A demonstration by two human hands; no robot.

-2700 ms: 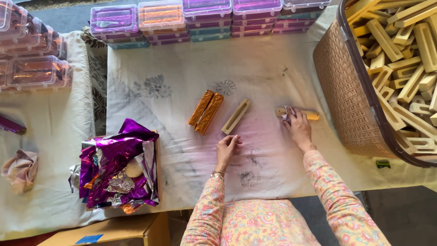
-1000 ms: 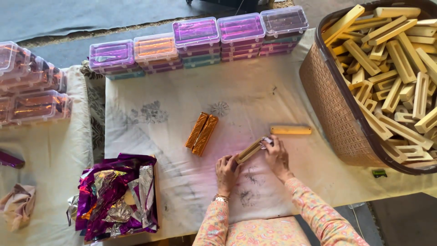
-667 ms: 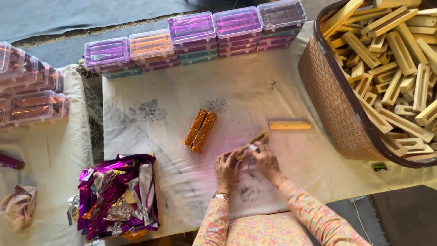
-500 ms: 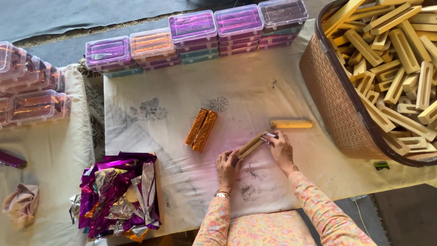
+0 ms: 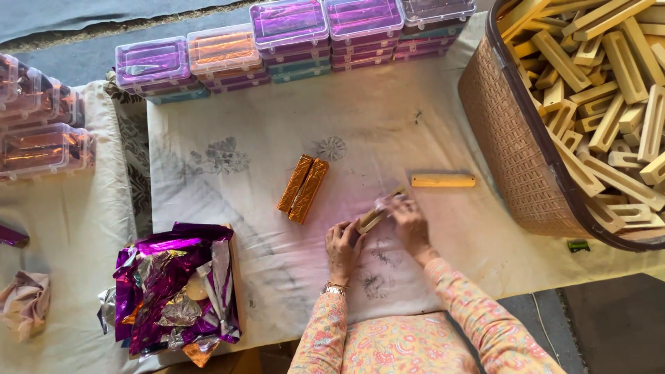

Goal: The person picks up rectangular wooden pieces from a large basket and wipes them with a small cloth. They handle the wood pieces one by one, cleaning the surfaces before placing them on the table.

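Note:
A pale wooden bar (image 5: 374, 217) lies slanted on the white cloth in front of me. My left hand (image 5: 343, 244) grips its near end. My right hand (image 5: 406, 220) holds a small pale cloth or paper (image 5: 385, 201) pressed against its far end. A second yellow wooden bar (image 5: 442, 180) lies flat on the cloth just beyond my right hand. Two bars wrapped in orange foil (image 5: 303, 188) lie side by side to the left of my hands.
A brown woven basket (image 5: 511, 145) full of wooden bars stands at the right. Rows of clear plastic boxes (image 5: 291, 31) with coloured contents line the far edge and the left table. A pile of purple foil sheets (image 5: 176, 284) lies near left.
My right hand left the yellow bar lying on the cloth and came to the slanted bar, which both hands now hold; the right hand has been rubbing along its far end.

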